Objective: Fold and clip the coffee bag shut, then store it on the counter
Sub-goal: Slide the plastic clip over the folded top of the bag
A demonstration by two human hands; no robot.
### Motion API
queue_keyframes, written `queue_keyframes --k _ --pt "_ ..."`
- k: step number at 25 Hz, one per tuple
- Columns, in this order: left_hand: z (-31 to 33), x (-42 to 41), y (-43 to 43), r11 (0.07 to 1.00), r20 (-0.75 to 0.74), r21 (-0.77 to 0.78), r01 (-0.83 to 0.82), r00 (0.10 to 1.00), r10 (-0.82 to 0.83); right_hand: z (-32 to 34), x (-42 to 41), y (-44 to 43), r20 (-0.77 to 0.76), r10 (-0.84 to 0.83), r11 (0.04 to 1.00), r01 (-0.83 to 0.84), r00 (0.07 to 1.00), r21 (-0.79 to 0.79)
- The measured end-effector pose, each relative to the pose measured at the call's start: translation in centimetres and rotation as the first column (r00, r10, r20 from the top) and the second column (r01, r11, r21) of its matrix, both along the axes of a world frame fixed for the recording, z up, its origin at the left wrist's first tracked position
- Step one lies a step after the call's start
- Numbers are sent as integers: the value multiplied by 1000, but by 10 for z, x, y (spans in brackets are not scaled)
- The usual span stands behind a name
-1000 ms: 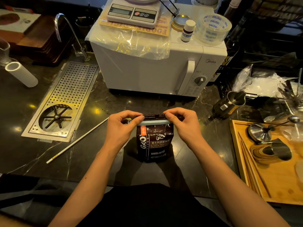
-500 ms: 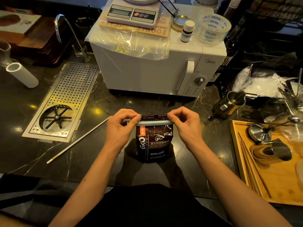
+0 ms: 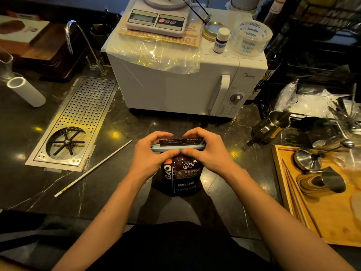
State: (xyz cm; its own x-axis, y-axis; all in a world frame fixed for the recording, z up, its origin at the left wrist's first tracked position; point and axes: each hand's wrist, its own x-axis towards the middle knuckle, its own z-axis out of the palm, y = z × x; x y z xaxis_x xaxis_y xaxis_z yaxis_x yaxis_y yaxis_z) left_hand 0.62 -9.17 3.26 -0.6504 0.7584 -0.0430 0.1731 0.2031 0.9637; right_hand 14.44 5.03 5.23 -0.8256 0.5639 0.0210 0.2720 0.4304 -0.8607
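A dark coffee bag stands upright on the black marble counter in front of me, its top folded over. A pale blue clip bar runs across the fold. My left hand pinches the clip's left half, thumb in front and fingers behind. On the right half sits my right hand in the same pinch. The two thumbs nearly touch at the middle of the clip. The folded top strip of the bag shows above the clip.
A white microwave with a scale on top stands right behind the bag. A perforated steel drip tray and a thin white stick lie to the left, a wooden tray of metal tools to the right, a steel pitcher beyond.
Both hands have slid inward from the clip's ends toward its middle, and the thumbs now press on the front of the clip. The bag has stayed in place.
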Motion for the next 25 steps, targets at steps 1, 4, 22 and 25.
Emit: queue_keyframes --k 1,4,22,25 --pt "0 0 0 1000 2 2 -4 1000 4 -1 0 0 -3 -12 1000 12 1000 4" --pt "1 2 1 1000 37 15 2 999 -3 -3 0 -2 -11 -59 998 59 998 -2" --pt "-10 -6 -14 996 198 61 -67 979 54 -19 20 2 -147 -227 918 161 963 -363" --pt "-11 -3 -16 994 216 75 -77 975 59 -21 20 -1 -165 -321 885 234 932 -403"
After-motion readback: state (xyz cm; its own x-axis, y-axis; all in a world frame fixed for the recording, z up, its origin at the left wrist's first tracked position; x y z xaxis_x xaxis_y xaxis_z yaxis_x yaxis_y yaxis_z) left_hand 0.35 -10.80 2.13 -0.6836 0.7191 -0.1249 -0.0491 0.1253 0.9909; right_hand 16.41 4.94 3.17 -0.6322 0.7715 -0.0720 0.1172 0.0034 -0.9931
